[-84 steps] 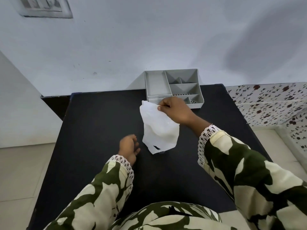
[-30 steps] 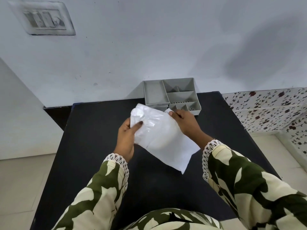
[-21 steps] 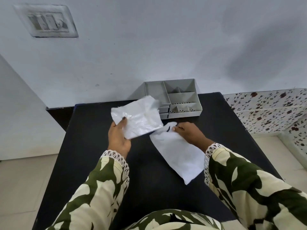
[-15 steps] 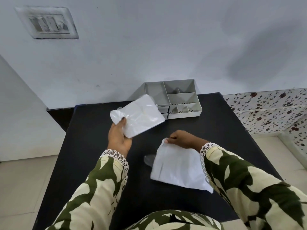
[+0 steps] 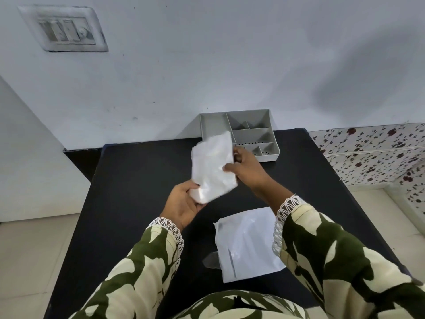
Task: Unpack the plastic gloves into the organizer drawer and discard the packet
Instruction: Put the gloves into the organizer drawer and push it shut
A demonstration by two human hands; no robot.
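Black table [image 5: 142, 180] under a pale wall: both hands grip the folded gloves [image 5: 212, 165], left hand [image 5: 184, 207] pinching the near end, right hand [image 5: 247, 168] the side. Keep them flat, steering toward the organizer [image 5: 272, 139] at one o'clock; the empty packet [image 5: 246, 245] lies at five o'clock.

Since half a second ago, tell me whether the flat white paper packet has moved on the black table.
Yes. The flat white paper packet now lies released, nearer the black table's near edge, farther from the grey plastic organizer.
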